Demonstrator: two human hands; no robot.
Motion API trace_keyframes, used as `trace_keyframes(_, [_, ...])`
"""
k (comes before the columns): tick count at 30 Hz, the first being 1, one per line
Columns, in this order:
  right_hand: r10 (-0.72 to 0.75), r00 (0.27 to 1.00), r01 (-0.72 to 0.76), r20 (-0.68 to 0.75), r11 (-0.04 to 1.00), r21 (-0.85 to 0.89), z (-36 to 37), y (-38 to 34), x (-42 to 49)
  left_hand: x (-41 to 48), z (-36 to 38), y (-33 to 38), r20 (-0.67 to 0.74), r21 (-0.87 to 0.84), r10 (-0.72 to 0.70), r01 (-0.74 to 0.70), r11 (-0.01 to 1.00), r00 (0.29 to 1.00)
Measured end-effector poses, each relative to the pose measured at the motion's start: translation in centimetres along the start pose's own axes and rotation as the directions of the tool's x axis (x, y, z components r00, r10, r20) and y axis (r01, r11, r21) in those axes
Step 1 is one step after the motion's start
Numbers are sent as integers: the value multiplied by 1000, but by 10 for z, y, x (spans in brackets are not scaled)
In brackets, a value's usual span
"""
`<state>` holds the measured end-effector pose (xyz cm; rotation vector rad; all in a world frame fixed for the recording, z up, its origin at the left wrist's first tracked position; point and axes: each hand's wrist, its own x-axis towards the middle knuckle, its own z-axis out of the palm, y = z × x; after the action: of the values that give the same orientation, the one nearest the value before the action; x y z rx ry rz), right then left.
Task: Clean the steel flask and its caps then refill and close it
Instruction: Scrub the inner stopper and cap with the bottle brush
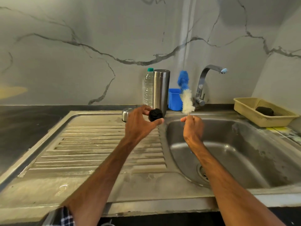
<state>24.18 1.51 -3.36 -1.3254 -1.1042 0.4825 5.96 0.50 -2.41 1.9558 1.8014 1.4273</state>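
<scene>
The ribbed drainboard (91, 144) is running from the front edge up under the L hand (138, 123); the sink bowl (244, 152) is lying open under the R hand (193, 126). L hand is pinching the black cap (155, 115) w/ thumb & fingers. R hand is gripping the brush (187, 101) in a fist, bristles up. The steel flask (160, 90) is standing just behind the black cap, by the wall. A steel cap (126, 113) is hiding behind the L hand, mostly covered.

The left hand (138, 123) and the black cap (155, 114) in its grip hide the foot of the flask (160, 88) and part of a steel cap (126, 112). The handle of the brush (187, 101) vanishes inside the right hand (193, 128), whose forearm covers half the drain (201, 170).
</scene>
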Motion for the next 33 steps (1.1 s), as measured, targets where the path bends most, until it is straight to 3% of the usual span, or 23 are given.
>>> trace_keyframes(3, [2, 1000, -1, -25, 1000, 2, -2, 4, 2, 15, -14, -11, 0, 23, -58, 58, 998, 998])
trace_keyframes(6, [1, 1000, -1, -14, 1000, 11, 2, 6, 4, 32, -24, -17, 91, 104, -101, 92, 990, 991])
trace_keyframes(17, [24, 999, -23, -28, 999, 26, 6, 13, 9, 98, 13, -41, 324, 460, -73, -90, 883, 943])
trace_keyframes(28, [25, 1000, -25, 12, 1000, 19, 9, 14, 9, 106, 25, -66, 326, 513, -24, -155, 844, 945])
trace_keyframes(33, [44, 999, -46, 24, 997, 62, 9, 11, 8, 100, 13, -71, 230, 511, -4, -117, 852, 973])
